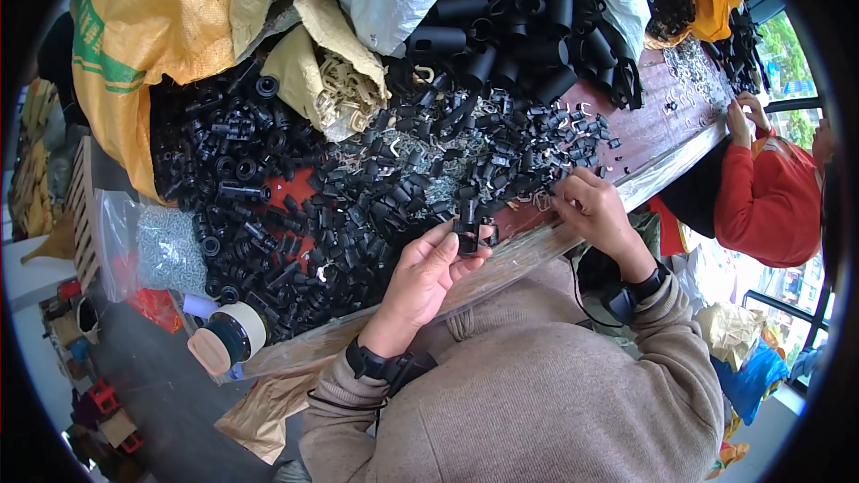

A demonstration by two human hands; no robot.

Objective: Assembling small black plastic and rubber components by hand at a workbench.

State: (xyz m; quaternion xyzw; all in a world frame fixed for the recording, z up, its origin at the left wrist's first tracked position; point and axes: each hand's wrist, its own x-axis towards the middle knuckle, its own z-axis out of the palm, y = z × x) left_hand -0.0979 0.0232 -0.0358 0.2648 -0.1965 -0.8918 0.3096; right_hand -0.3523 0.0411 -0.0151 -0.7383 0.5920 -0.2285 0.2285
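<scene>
My left hand (420, 277) is closed around a small black plastic part (468, 215), held upright between thumb and fingers above the table's near edge. To its right, my right hand (599, 215) has its fingers curled into a pinch over the near edge of the table. Whether anything sits between those fingertips is too small to make out. Small black plastic pieces (501, 170) and pale bent metal clips (542, 200) lie just beyond it. Among the black pieces spreads a heap of small silvery metal parts (438, 181).
Larger black cylinders (541, 54) spill from a white sack (394, 0). A yellow sack (170, 9) and a paper bag of cream-coloured parts (344, 107) stand behind. At the left corner are a bag of screws (170, 250) and a tape roll (237, 331). A red-sleeved person (769, 197) works at right.
</scene>
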